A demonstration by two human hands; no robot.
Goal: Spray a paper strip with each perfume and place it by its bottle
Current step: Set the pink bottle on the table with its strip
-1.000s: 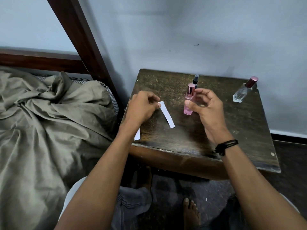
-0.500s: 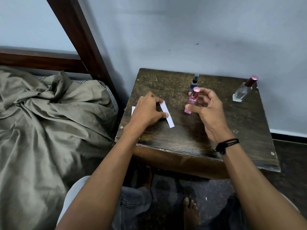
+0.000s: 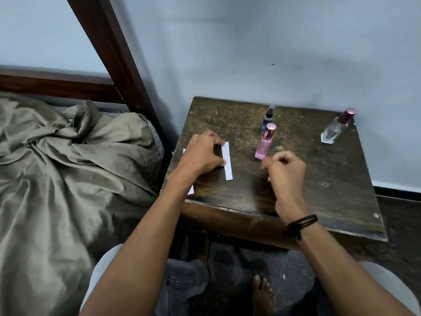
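On the dark wooden table (image 3: 319, 190) lies a white paper strip (image 3: 228, 172). My left hand (image 3: 200, 156) rests beside it, thumb and forefinger curled onto its left edge. A pink perfume bottle (image 3: 264, 144) stands upright just right of the strip. My right hand (image 3: 284, 174) hovers in front of that bottle, blurred, fingers loosely curled and holding nothing. Right behind the pink bottle is a small dark blue spray bottle (image 3: 268, 118). A clear bottle with a rose cap (image 3: 336, 130) stands at the back right corner. A second strip (image 3: 191, 190) pokes out from under my left wrist.
A bed with a rumpled olive sheet (image 3: 68, 167) and a dark wooden bedpost (image 3: 118, 60) sits close on the left. The pale wall runs behind the table. My knees and a bare foot (image 3: 262, 295) are below the table's front edge.
My right hand has set the pink bottle down upright, let go and pulled back toward me. My left hand has laid the strip flat on the table and keeps its fingers on it.
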